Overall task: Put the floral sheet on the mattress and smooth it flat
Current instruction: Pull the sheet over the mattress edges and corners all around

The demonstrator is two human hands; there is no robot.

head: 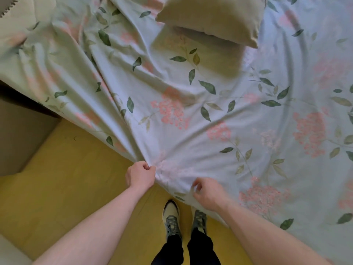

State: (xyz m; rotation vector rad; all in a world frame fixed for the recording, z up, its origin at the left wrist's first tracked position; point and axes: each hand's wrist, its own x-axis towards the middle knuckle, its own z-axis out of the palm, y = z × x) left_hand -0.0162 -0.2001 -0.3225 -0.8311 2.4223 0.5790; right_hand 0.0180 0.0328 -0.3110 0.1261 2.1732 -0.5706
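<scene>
Yellow floor (66,180) below; left hand (140,174) and right hand (207,194) fingers grasping floral sheet (210,115) corner, folds radiating.

Floral sheet (219,104) spread over bed, pink blossoms and green leaves on pale ground. Deep folds fan from near corner toward far left; right side lies flatter. Left hand (140,174) grips bunched sheet edge at corner, fingers curled. Right hand (207,194) just beside it, fingers pinching sheet edge. Beige pillow (212,18) lies on sheet at far side. Yellow floor (76,178) below; two sneakers (172,217) between forearms, dark trousers above them.
</scene>
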